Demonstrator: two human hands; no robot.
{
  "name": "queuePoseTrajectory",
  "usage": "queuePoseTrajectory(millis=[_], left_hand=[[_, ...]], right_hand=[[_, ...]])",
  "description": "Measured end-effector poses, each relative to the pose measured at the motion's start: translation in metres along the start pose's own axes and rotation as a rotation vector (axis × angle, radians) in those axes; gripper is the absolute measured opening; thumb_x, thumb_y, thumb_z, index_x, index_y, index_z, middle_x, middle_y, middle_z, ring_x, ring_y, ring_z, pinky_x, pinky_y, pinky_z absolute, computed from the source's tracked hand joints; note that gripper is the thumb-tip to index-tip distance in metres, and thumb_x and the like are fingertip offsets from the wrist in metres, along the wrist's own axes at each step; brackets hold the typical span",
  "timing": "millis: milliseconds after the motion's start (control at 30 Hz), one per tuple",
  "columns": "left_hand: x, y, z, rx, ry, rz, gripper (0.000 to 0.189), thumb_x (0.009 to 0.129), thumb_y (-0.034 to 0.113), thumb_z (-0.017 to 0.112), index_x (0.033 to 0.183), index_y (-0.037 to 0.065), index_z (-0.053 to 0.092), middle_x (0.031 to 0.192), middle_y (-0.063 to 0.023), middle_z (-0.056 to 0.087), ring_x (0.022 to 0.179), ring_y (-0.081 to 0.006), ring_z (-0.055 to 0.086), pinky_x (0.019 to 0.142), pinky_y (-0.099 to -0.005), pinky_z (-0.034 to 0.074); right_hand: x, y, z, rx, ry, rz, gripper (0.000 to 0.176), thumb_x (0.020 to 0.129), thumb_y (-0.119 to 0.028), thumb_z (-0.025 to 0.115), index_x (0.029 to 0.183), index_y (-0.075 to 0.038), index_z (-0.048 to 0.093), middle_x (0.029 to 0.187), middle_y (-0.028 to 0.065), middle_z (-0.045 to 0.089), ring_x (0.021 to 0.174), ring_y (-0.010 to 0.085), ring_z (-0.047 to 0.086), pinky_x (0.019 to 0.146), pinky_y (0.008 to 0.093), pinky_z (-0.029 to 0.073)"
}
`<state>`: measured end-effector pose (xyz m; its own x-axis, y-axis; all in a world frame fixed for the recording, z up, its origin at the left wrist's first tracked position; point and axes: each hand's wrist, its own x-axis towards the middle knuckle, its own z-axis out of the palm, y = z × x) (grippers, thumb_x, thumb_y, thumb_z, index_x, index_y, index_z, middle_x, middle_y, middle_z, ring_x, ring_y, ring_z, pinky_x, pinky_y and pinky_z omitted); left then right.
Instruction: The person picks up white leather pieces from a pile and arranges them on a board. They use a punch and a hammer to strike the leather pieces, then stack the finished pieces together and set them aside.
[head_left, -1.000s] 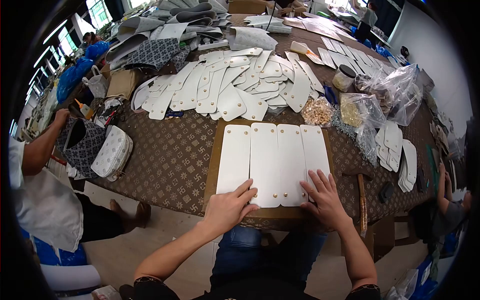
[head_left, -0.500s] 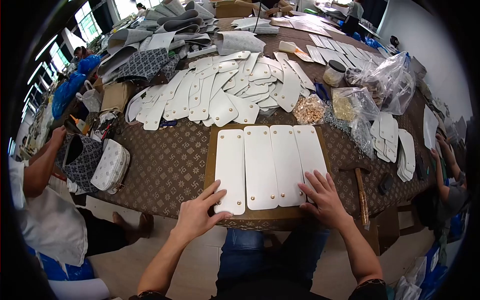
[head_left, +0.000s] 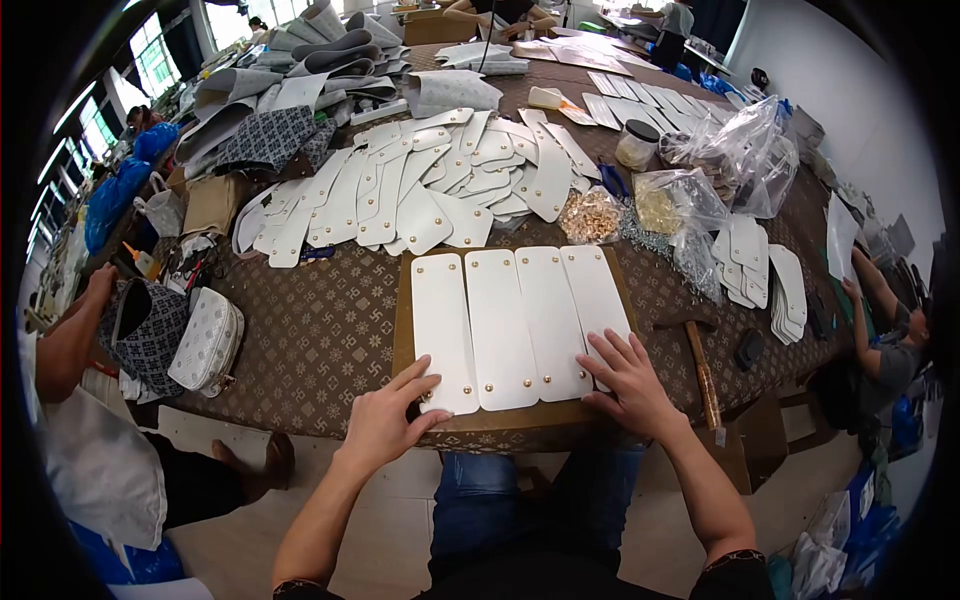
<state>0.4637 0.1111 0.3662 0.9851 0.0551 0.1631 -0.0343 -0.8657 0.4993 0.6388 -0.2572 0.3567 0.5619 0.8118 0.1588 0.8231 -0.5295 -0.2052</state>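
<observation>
Four long white pieces with gold studs at their ends lie side by side on a brown board (head_left: 403, 340). My left hand (head_left: 385, 415) rests at the lower left corner of the leftmost white piece (head_left: 442, 325), fingers apart. On the lower part of the rightmost white piece (head_left: 598, 290) lies my right hand (head_left: 630, 390), its fingers spread. Between them are the two middle pieces, the left-middle piece (head_left: 500, 325) and the right-middle piece (head_left: 552, 325). Neither hand grips anything.
Beyond the board lies a heap of studded white pieces (head_left: 400, 190). Gold studs (head_left: 590, 216) sit in a bag, with a hammer (head_left: 704, 380) at the right. A white pouch (head_left: 208, 340) is at the left. Co-workers are at both sides and the far end.
The whole view has shifted, so the table and pieces appear a little further left and the board slightly higher. Both hands keep about the same places on the white pieces.
</observation>
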Motion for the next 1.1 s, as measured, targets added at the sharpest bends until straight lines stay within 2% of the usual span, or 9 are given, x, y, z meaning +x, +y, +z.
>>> queuePoseTrajectory(millis=[200, 367, 467, 633, 767, 867, 1000, 1067, 1100], left_hand=[[0.0, -0.004, -0.017, 0.009, -0.08, 0.007, 0.043, 0.087, 0.037, 0.083, 0.122, 0.012, 0.075, 0.143, -0.0034, 0.067, 0.101, -0.0291, 0.076, 0.086, -0.0396, 0.061], [-0.006, -0.012, -0.016, 0.002, -0.041, 0.082, 0.035, 0.091, 0.034, 0.08, 0.118, 0.013, 0.076, 0.138, -0.0014, 0.07, 0.091, -0.0289, 0.077, 0.077, -0.0388, 0.062], [-0.007, -0.004, -0.005, -0.18, 0.049, 0.116, 0.023, 0.087, 0.017, 0.083, 0.109, 0.01, 0.079, 0.125, -0.0035, 0.076, 0.084, -0.0238, 0.078, 0.073, -0.0327, 0.062], [-0.005, -0.014, -0.002, -0.203, 0.036, 0.178, 0.02, 0.084, 0.009, 0.084, 0.104, 0.006, 0.08, 0.119, -0.0086, 0.078, 0.083, -0.0223, 0.079, 0.072, -0.0313, 0.064], [-0.003, -0.024, -0.004, -0.282, -0.006, 0.164, 0.019, 0.083, 0.003, 0.082, 0.102, 0.006, 0.08, 0.118, -0.0083, 0.079, 0.081, -0.0214, 0.079, 0.071, -0.0312, 0.064], [-0.002, -0.024, -0.008, -0.365, -0.042, 0.146, 0.021, 0.083, 0.001, 0.081, 0.103, 0.004, 0.079, 0.121, -0.0113, 0.078, 0.092, -0.0225, 0.079, 0.076, -0.0319, 0.064], [0.006, -0.02, -0.013, -0.427, 0.046, 0.121, 0.023, 0.083, -0.001, 0.081, 0.106, 0.002, 0.078, 0.122, -0.0142, 0.077, 0.101, -0.0234, 0.078, 0.081, -0.0314, 0.062], [0.015, -0.019, -0.016, -0.484, 0.106, -0.054, 0.024, 0.083, -0.002, 0.081, 0.107, 0.0, 0.077, 0.121, -0.0155, 0.077, 0.103, -0.023, 0.076, 0.084, -0.0307, 0.059], [0.021, -0.022, -0.011, -0.462, 0.193, 0.015, 0.023, 0.085, -0.002, 0.08, 0.107, -0.001, 0.077, 0.118, -0.0144, 0.078, 0.099, -0.0208, 0.075, 0.082, -0.0298, 0.057]], right_hand=[[0.0, 0.0, 0.002, 0.018, 0.02, 0.006, 0.057, 0.097, -0.043, 0.07, 0.149, -0.021, 0.058, 0.163, 0.0129, 0.045, 0.153, 0.0377, 0.035, 0.127, 0.0573, 0.021], [0.0, -0.001, 0.002, 0.021, 0.053, 0.007, 0.057, 0.096, -0.041, 0.072, 0.147, -0.018, 0.06, 0.161, 0.0127, 0.048, 0.153, 0.037, 0.037, 0.127, 0.0565, 0.022], [-0.002, -0.001, 0.002, 0.087, 0.116, -0.003, 0.057, 0.095, -0.036, 0.075, 0.146, -0.015, 0.061, 0.158, 0.0117, 0.052, 0.151, 0.0354, 0.041, 0.126, 0.057, 0.025], [-0.02, 0.008, -0.009, 0.184, 0.284, 0.008, 0.054, 0.092, -0.024, 0.079, 0.14, -0.007, 0.062, 0.153, 0.0137, 0.056, 0.149, 0.0359, 0.045, 0.125, 0.0551, 0.029], [-0.065, 0.032, -0.023, 0.114, 0.597, 0.528, 0.049, 0.095, -0.018, 0.074, 0.138, 0.0, 0.061, 0.137, 0.0206, 0.062, 0.126, 0.0408, 0.056, 0.112, 0.0487, 0.042], [-0.098, 0.047, -0.025, -0.191, 0.397, 0.837, 0.047, 0.097, -0.024, 0.072, 0.135, 0.001, 0.061, 0.126, 0.0207, 0.06, 0.118, 0.0398, 0.056, 0.1, 0.0469, 0.046], [-0.116, 0.065, -0.026, 0.022, 0.337, 0.848, 0.044, 0.097, -0.025, 0.072, 0.13, 0.001, 0.062, 0.122, 0.0208, 0.061, 0.112, 0.0409, 0.058, 0.096, 0.0458, 0.048], [-0.117, 0.076, -0.032, 0.073, 0.323, 0.782, 0.04, 0.097, -0.024, 0.072, 0.125, 0.002, 0.062, 0.103, 0.0149, 0.063, 0.092, 0.0341, 0.063, 0.084, 0.0428, 0.051], [-0.113, 0.077, -0.035, 0.069, 0.325, 0.782, 0.04, 0.097, -0.024, 0.072, 0.125, 0.002, 0.062, 0.103, 0.0149, 0.063, 0.092, 0.0341, 0.063, 0.084, 0.0428, 0.051]])
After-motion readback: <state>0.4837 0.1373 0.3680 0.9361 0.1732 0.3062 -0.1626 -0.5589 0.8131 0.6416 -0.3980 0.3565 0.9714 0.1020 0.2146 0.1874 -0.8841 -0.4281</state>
